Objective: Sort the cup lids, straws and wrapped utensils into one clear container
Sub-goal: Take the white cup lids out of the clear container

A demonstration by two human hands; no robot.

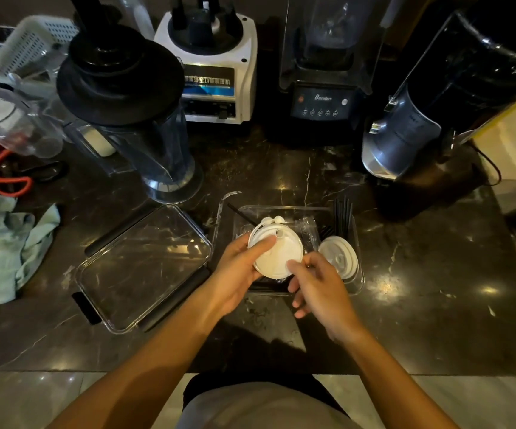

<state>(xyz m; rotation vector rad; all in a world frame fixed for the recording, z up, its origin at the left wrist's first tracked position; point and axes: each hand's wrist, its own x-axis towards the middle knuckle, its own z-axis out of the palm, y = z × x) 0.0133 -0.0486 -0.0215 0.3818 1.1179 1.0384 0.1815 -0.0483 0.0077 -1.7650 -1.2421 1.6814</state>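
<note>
A clear container (283,209) stands on the dark marble counter in front of me. My left hand (238,270) holds a stack of white cup lids (273,255) over its left half, thumb on top. My right hand (318,289) touches the stack's lower right edge with its fingertips. More white lids (340,258) stand on edge at the container's right side. Black straws (343,215) lean in its far right corner, and one black straw (241,215) lies across the far left. A clear wrapped utensil (307,232) shows behind the held stack.
The container's clear lid with black clips (145,267) lies to the left. A blender jug (132,113) and two blender bases (216,69) stand behind, with a dark machine (436,119) at right. A teal cloth (5,246) and red-handled scissors (9,181) lie far left.
</note>
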